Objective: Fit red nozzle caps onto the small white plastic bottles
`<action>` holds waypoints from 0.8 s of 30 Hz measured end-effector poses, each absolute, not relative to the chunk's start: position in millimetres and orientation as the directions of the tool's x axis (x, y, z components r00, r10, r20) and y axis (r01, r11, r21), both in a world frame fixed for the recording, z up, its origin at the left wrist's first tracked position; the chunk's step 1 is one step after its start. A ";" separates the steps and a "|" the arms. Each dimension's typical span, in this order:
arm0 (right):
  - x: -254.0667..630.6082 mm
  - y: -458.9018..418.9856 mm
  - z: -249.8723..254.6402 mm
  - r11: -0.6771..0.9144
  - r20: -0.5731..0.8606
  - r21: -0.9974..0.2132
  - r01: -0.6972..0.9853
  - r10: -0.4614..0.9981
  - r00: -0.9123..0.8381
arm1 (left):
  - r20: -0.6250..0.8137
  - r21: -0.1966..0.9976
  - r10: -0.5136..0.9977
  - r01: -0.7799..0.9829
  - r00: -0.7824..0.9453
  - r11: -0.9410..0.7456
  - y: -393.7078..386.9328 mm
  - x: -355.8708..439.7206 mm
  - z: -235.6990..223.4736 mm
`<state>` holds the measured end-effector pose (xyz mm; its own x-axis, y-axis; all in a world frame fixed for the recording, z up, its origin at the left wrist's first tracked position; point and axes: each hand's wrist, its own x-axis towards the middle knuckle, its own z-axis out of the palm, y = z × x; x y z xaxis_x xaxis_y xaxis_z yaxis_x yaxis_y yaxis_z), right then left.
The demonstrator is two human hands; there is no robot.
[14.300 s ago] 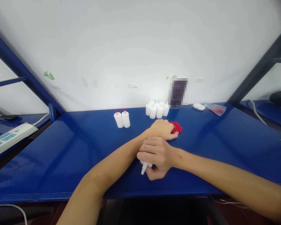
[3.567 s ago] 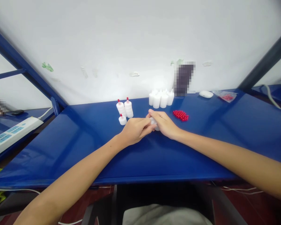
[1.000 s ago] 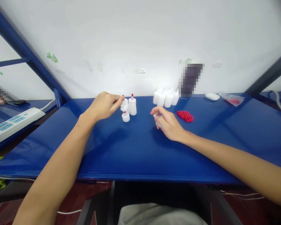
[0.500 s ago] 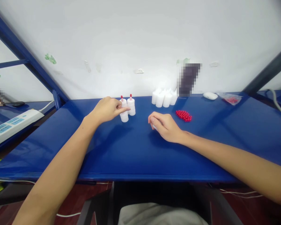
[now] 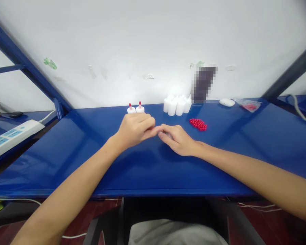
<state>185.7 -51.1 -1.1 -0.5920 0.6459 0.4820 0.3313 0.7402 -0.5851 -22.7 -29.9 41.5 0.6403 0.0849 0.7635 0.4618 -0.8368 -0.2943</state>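
Near the middle of the blue table, my left hand [image 5: 139, 128] is closed, back of the hand up, its fingertips meeting those of my right hand. My right hand [image 5: 179, 139] is curled closed around a small whitish object [image 5: 169, 135]; only a sliver of it shows between thumb and fingers. Whatever the left fingertips pinch, if anything, is hidden. Just behind my left hand stand two white squeeze bottles [image 5: 140, 109] with red tips, their lower parts covered by the hand. To the right of my right hand lies a pile of small red caps [image 5: 198, 124].
Several white bottles without red tips [image 5: 177, 105] stand grouped against the wall. Further right lie a white rounded object [image 5: 226, 102] and a clear bag with red pieces [image 5: 248, 104]. A power strip [image 5: 15, 136] is at the left, beyond the blue table [image 5: 153, 177].
My left hand has left the red-tipped bottles and come right and nearer, meeting the fingertips of my right hand. The right hand has stayed almost in place.
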 end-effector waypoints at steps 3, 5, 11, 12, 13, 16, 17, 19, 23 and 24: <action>185.8 -49.4 -2.3 0.753 0.492 -0.576 0.317 0.629 -0.602 | 0.767 -0.225 0.129 0.453 0.628 -0.863 -32.5 -11.8 28.7; 186.1 -48.4 -3.0 0.758 0.494 -0.577 0.304 0.620 -0.610 | 0.777 -0.167 0.160 0.444 0.609 -0.880 -31.5 -9.2 22.3; 186.8 -47.5 -3.8 0.757 0.471 -0.578 0.305 0.614 -0.633 | 0.809 -0.076 0.183 0.409 0.558 -0.909 -27.6 -7.4 14.4; 186.8 -47.4 -3.9 0.758 0.465 -0.574 0.311 0.614 -0.638 | 0.812 -0.064 0.190 0.407 0.552 -0.911 -27.5 -6.9 13.8; 186.8 -47.1 -4.0 0.757 0.460 -0.571 0.317 0.615 -0.640 | 0.815 -0.048 0.199 0.406 0.544 -0.912 -27.6 -6.4 13.2; 186.6 -46.5 -4.1 0.748 0.452 -0.575 0.330 0.628 -0.634 | 0.821 0.026 0.249 0.403 0.514 -0.915 -28.1 -5.0 12.1; 186.5 -46.5 -3.9 0.746 0.450 -0.577 0.332 0.629 -0.634 | 0.824 0.056 0.268 0.399 0.500 -0.915 -28.5 -4.6 12.1; 186.2 -46.8 -3.1 0.749 0.446 -0.575 0.329 0.624 -0.641 | 0.828 0.116 0.304 0.388 0.471 -0.914 -29.4 -4.0 12.7; 185.6 -48.4 -1.0 0.752 0.443 -0.577 0.320 0.617 -0.650 | 0.832 0.191 0.348 0.366 0.432 -0.911 -32.3 -2.1 14.5; 185.6 -48.7 -0.6 0.753 0.445 -0.578 0.314 0.613 -0.653 | 0.833 0.194 0.349 0.363 0.429 -0.911 -33.0 -1.5 14.7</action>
